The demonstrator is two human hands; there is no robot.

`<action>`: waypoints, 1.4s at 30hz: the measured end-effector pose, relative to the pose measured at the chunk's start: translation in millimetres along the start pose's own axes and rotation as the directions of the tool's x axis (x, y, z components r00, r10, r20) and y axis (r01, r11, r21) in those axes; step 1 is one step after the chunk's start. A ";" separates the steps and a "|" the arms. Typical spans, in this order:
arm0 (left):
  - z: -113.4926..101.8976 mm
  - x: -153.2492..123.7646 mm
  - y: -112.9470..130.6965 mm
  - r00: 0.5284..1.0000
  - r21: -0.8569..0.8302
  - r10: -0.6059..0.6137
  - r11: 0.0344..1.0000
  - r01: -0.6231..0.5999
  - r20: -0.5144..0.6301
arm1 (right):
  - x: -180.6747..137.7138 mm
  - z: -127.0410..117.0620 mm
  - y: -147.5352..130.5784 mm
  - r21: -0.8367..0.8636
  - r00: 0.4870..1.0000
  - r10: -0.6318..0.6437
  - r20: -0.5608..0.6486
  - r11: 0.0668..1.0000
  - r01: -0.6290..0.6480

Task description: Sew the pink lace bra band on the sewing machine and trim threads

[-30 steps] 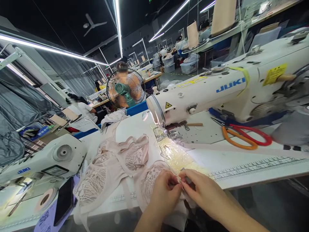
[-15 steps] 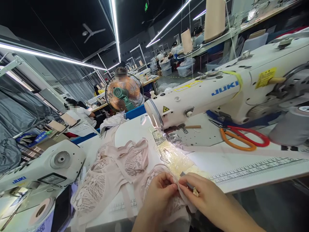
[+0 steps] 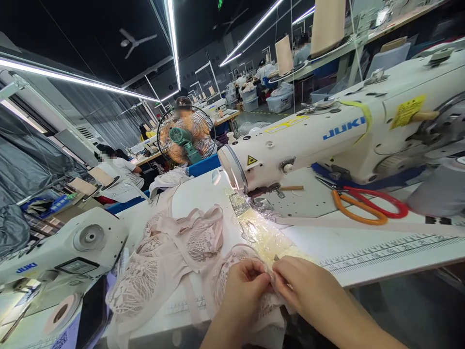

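Note:
Close to the table's front edge, my left hand [image 3: 244,287] pinches the edge of a pale pink lace bra [image 3: 232,261]. My right hand [image 3: 304,281] is closed beside it, thumb and fingers meeting on the same edge. A small grey metal tip [image 3: 276,258] pokes out above the right fingers; the rest of that tool is hidden in the hand. More pale pink lace bras [image 3: 136,283] lie spread to the left of my hands. The white sewing machine [image 3: 290,150] stands beyond, its lamp lighting the yellowish taped patch [image 3: 269,235] in front of the needle.
Scissors with red and orange handles [image 3: 363,206] lie at the right near a grey thread cone [image 3: 436,189]. A ruler scale [image 3: 392,252] runs along the front edge. On the left are a second machine [image 3: 83,237], a tape roll [image 3: 63,312] and a dark phone-like slab [image 3: 92,305]. A fan [image 3: 185,135] stands behind.
My right hand has turned a little, so the metal tool in it now shows only its tip. Both hands stay together on the bra edge. The view has shifted slightly.

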State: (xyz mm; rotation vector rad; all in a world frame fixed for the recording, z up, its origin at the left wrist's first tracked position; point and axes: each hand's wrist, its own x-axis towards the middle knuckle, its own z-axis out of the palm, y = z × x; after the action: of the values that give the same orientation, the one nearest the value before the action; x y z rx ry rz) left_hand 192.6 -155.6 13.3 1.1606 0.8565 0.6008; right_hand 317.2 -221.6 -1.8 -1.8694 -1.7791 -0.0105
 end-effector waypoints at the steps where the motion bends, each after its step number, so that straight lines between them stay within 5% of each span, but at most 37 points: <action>1: 0.4 -0.2 0.7 1.000 -0.019 -0.009 1.000 0.009 -0.004 | 0.7 -1.3 1.9 -0.014 0.999 0.017 -0.033 1.000 -0.017; 4: 1.3 -0.4 2.6 0.999 -0.057 -0.034 0.998 0.033 -0.017 | 0.3 -6.1 6.9 0.013 0.995 0.052 -0.082 0.999 -0.051; 14: 0.0 -1.6 1.9 0.998 0.175 0.055 0.983 -0.061 0.038 | 1.3 -11.1 -5.2 -0.017 0.988 -0.008 0.157 1.000 0.011; 20: -0.2 -1.7 1.5 0.997 0.201 0.061 0.977 -0.071 0.058 | 4.4 -11.4 -0.2 0.015 0.999 -0.047 -0.001 0.999 0.047; 24: 0.3 -1.7 4.0 0.999 0.114 -0.014 0.993 0.008 0.051 | 1.8 -18.7 13.7 0.147 0.989 0.100 -0.109 0.986 -0.084; 35: 0.8 -1.5 5.1 0.996 0.158 0.011 0.987 -0.025 0.084 | 1.1 -9.6 0.2 0.230 0.993 0.047 0.107 0.971 -0.070; 39: -1.3 -1.0 3.1 0.997 0.176 0.034 0.983 -0.045 0.066 | 3.4 -5.3 3.2 0.020 1.000 -0.023 -0.019 1.000 0.023; 42: -3.5 0.5 -0.4 0.999 0.104 0.009 0.994 -0.015 0.052 | 4.3 -10.7 16.3 0.004 0.984 0.039 -0.177 0.999 -0.039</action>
State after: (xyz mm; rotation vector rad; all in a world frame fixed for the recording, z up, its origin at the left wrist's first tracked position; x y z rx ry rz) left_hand 189.9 -153.5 12.3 1.2713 0.8451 0.5387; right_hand 336.7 -221.2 2.7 -1.8413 -1.6223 -0.1569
